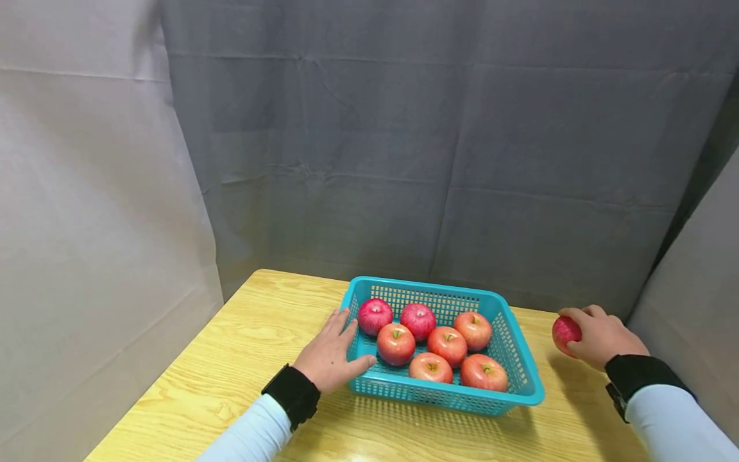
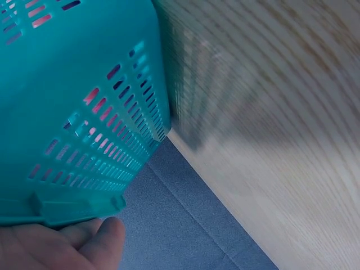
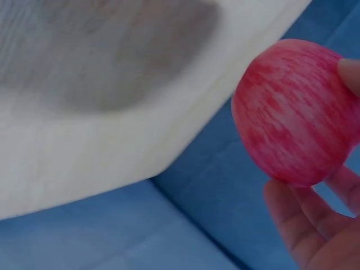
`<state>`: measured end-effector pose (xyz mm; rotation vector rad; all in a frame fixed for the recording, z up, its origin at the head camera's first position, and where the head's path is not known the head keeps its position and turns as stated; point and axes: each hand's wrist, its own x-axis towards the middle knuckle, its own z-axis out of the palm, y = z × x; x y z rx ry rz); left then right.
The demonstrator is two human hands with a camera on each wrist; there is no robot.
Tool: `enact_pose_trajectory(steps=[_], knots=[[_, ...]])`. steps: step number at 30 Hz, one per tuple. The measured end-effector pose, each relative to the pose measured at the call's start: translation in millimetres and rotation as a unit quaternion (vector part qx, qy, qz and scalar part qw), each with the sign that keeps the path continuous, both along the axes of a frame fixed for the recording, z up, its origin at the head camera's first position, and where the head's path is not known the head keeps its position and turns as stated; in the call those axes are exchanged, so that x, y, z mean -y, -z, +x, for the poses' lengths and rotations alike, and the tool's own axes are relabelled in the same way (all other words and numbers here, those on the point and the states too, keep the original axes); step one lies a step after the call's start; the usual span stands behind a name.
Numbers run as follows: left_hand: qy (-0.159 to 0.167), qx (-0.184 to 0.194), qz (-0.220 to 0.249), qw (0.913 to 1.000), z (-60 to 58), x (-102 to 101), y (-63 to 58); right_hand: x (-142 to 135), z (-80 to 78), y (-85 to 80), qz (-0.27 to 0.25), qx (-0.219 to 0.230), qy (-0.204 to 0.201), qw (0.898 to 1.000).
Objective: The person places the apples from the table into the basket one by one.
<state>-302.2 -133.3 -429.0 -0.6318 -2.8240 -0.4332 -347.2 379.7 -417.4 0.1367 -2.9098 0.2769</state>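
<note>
A turquoise plastic basket [image 1: 444,393] with perforated sides stands on the table and holds several apples, some deep pink [image 1: 375,316], others orange-red [image 1: 484,372]. My left hand [image 1: 333,354] lies at its left side, fingers fairly straight and spread, touching the rim. In the left wrist view, the fingertips [image 2: 104,242] show against the rim [image 2: 67,216]. Off to the right of the basket, my right hand [image 1: 603,337] holds a deep pink apple [image 1: 566,335] above the table. The right wrist view shows this apple [image 3: 292,112] between thumb and fingers.
The wood-grain table [image 1: 254,346] ends at a back edge just behind the basket. Grey cloth [image 1: 404,141] hangs behind it, and paler cloth panels [image 1: 98,212] stand at both sides. The right hand is close to the right-hand panel [image 1: 693,269].
</note>
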Motion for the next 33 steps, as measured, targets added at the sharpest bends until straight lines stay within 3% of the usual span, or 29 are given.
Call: enact_pose_trajectory(steps=[10, 18, 33], knots=[[-0.001, -0.002, 0.004, 1.0, -1.2, 1, -2.0, 38, 7.4, -36.0, 0.033, -0.047, -0.062, 0.996], [0.0, -0.001, 0.003, 1.0, -2.4, 1, -0.7, 75, 12.6, -54.2, 0.059, -0.067, -0.094, 0.992], [0.0, -0.002, 0.004, 1.0, -1.2, 0, 3.2, 190, 20.1, -70.9, 0.067, -0.059, -0.226, 0.97]])
